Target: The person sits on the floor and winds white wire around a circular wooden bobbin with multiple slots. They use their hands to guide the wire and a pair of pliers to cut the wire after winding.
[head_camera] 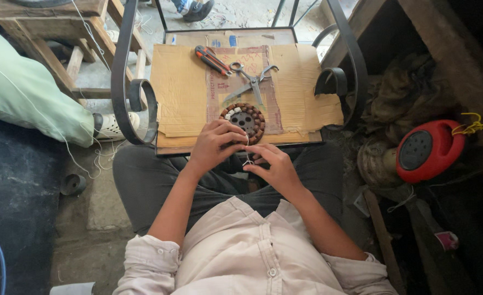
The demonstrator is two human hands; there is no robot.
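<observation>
**Lacing thread at the near edge of a round wound coil**

A round stator-like disc (243,122) with copper-brown windings and a few pale wraps lies at the near edge of the cardboard-covered desk (186,87), just in front of the person's lap. The left hand (213,145) rests on the disc's near-left rim, fingers curled and pressed onto it. The right hand (271,164) sits just below, its fingers pinching a thin white thread (247,150) that runs up to the rim.

The step in hand looks like tying or lacing the windings. The next pull probably calls for steady tension while the left hand keeps the disc from sliding.

Scissors (250,82) and an orange-and-black utility knife (211,59) lie farther back, untouched. A red round casing (428,150) sits well apart to the right.
</observation>
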